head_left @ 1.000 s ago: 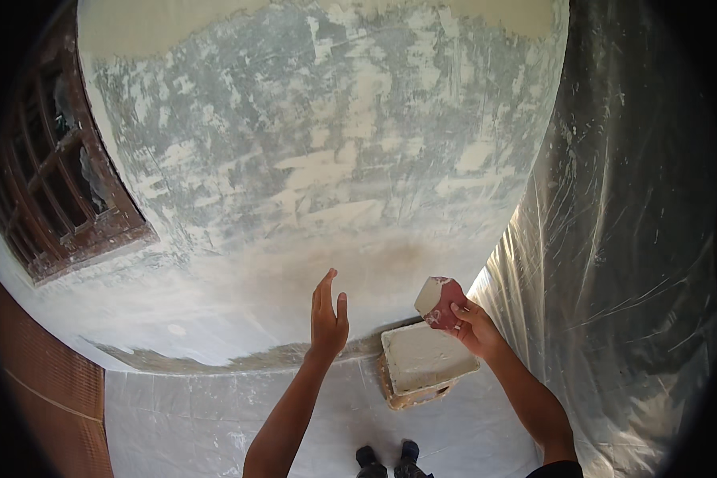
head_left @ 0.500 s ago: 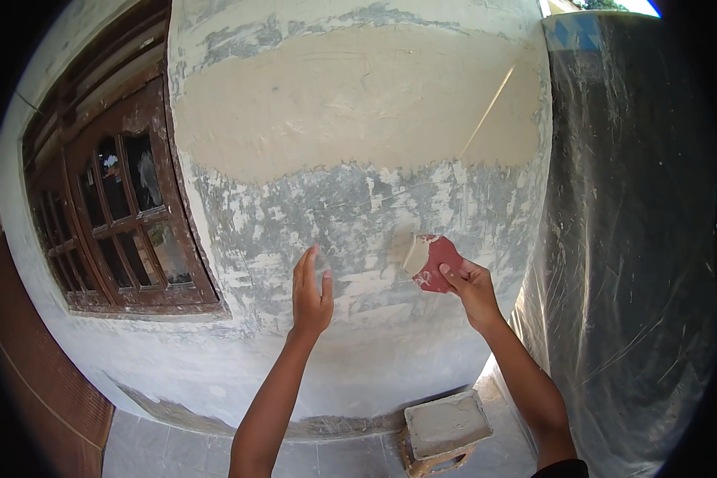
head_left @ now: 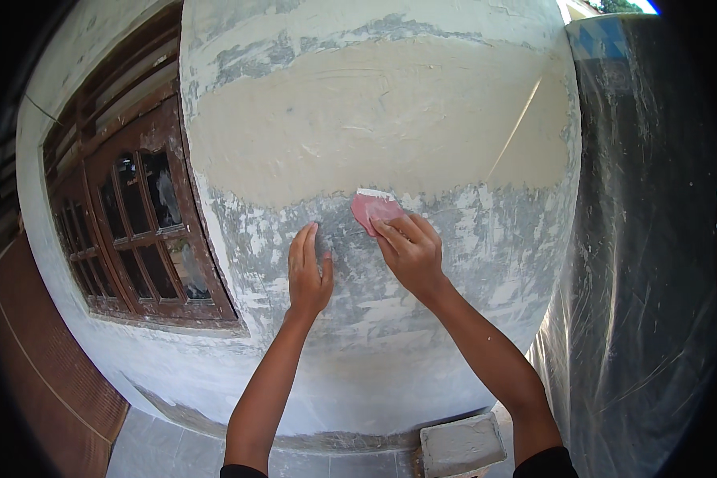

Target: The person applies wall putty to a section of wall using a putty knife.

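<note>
A broad band of smooth beige putty point(head_left: 295, 127) covers the upper part of the wall, with rough grey and white patches point(head_left: 271, 247) below it. Pinched in my right hand point(head_left: 413, 253) is a pinkish-red putty spreader point(head_left: 372, 210). Its whitish upper edge lies at the lower border of the beige band, against the wall or very close to it. To its left, my left hand point(head_left: 309, 275) is raised before the grey patch, fingers straight and thumb apart, with nothing visible in it. Whether its fingers touch the wall I cannot tell.
A brown wooden window point(head_left: 135, 215) with small panes is set in the wall at left. Clear plastic sheeting point(head_left: 637, 263) hangs along the right side. On the tiled floor below, a stool-like stand bears a putty-smeared tray point(head_left: 462, 446). Brown ribbed material point(head_left: 48, 342) stands at lower left.
My right hand has carried the spreader up and left to the beige band's lower border, turning its coated edge upward. My left hand stays raised, nearly unmoved. The view has shifted slightly.
</note>
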`<action>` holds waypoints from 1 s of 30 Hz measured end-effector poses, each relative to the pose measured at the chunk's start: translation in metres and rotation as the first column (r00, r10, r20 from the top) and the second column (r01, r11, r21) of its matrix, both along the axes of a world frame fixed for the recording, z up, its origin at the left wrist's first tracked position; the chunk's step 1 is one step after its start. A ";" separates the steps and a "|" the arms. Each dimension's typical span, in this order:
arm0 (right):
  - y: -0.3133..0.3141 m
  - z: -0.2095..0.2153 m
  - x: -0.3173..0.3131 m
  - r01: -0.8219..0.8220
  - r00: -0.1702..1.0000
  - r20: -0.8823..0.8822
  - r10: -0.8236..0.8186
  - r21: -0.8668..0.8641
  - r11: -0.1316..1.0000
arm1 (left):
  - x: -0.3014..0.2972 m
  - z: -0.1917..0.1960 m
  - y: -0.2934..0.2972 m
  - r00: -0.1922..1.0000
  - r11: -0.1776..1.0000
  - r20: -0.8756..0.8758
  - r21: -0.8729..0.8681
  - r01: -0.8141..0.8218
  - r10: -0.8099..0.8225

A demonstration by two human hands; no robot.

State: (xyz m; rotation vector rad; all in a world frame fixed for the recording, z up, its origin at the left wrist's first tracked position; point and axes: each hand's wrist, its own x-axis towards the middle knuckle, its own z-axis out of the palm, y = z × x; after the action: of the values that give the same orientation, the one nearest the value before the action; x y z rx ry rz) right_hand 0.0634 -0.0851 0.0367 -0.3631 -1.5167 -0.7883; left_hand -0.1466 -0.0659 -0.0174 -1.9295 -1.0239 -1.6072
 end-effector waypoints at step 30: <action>0.040 -0.026 -0.033 0.696 0.689 0.394 -0.608 -0.125 0.707 | -0.022 -0.020 0.055 0.986 0.973 -0.151 0.227 -0.034 0.070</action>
State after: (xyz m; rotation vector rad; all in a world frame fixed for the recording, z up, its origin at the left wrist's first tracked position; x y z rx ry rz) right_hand 0.0303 -0.0448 0.0105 -1.0789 -1.8299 -1.2613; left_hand -0.1684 -0.0110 -0.0370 -1.8281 -0.7867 -1.4471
